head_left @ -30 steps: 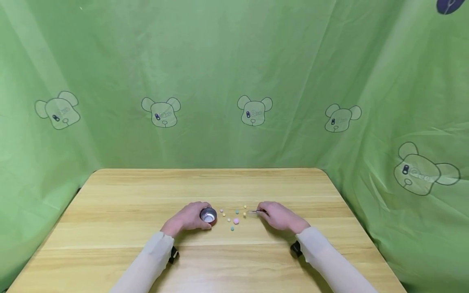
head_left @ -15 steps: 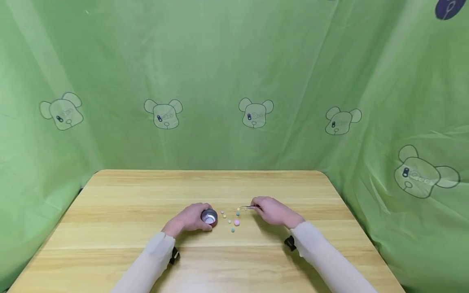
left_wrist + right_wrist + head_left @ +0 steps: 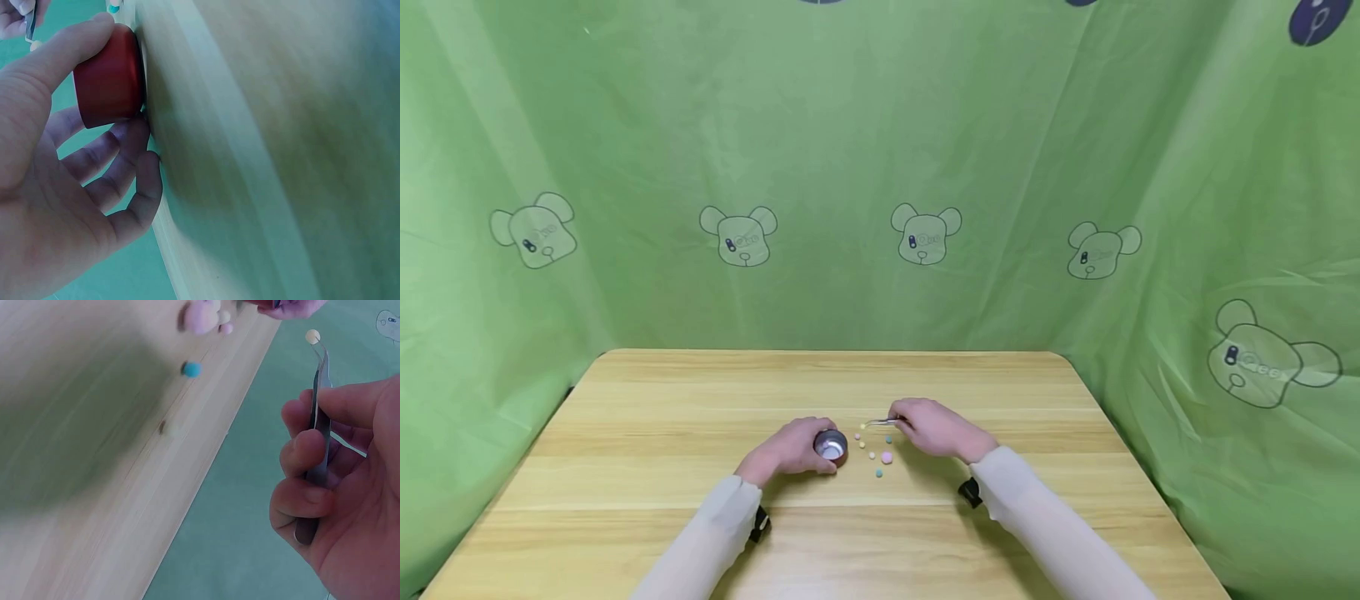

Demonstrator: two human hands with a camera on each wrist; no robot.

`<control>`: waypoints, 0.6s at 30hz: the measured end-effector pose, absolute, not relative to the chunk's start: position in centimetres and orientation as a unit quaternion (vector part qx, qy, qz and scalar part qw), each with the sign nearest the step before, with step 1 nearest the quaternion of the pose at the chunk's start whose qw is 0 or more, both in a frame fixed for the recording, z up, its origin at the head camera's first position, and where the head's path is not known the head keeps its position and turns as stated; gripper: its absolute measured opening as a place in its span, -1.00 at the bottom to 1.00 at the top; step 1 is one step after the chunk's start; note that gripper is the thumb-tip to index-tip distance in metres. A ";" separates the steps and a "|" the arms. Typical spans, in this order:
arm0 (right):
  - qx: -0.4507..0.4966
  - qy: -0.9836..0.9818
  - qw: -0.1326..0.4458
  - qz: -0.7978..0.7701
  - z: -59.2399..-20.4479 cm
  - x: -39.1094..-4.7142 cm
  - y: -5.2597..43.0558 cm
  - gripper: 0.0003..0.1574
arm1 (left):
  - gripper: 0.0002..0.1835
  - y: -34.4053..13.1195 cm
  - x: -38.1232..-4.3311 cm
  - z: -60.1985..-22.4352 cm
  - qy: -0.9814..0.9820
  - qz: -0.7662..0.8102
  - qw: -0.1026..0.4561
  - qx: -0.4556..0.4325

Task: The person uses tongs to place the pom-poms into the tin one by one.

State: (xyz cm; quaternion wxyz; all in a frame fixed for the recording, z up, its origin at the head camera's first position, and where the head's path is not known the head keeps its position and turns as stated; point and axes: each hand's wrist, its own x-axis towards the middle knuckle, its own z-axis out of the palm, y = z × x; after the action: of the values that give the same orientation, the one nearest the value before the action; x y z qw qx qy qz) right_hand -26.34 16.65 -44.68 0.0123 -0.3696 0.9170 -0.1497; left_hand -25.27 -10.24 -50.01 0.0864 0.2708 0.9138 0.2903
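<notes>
My left hand holds a small round metal tin upright on the table, thumb and fingers around its side. In the left wrist view the tin's outside is red; the head view shows its open top and silvery inside. My right hand grips bent-tip metal tweezers. A small pale yellow ball is pinched at their tips, above the table and just right of the tin. Scattered between the hands lie a larger pink ball, teal balls and a few tiny yellow and pink ones.
The wooden table spreads around both hands, its far edge meeting a green curtain printed with bear heads. The curtain also hangs along the left and right sides. A dark device is strapped under each wrist.
My right hand has moved left and a little away from me, bringing the tweezers and a yellow ball toward the tin. The left hand keeps its hold on the tin.
</notes>
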 end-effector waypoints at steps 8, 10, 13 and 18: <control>-0.376 0.913 0.038 -0.157 -45.1 -26.3 14.7 -0.80 | -0.46 -10.0 -25.3 -50.0 0.915 0.290 0.088 0.267; -0.376 0.912 0.047 -0.157 -45.3 -26.1 14.3 -0.80 | -0.46 -10.0 -25.3 -50.0 0.915 0.289 0.087 0.268; -0.372 0.911 0.068 -0.167 -45.6 -26.0 13.7 -0.81 | -0.45 -10.0 -25.3 -50.0 0.915 0.289 0.088 0.267; -0.365 0.907 0.095 -0.185 -46.0 -26.0 13.0 -0.82 | -0.45 -10.1 -25.4 -50.0 0.916 0.287 0.090 0.264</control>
State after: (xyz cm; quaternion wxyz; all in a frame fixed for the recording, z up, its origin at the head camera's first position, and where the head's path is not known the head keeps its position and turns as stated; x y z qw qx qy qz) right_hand -26.02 12.97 -45.99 0.0947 -0.3650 0.9074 -0.1853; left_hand -25.37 -10.13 -50.03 0.0901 0.2640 0.9164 0.2871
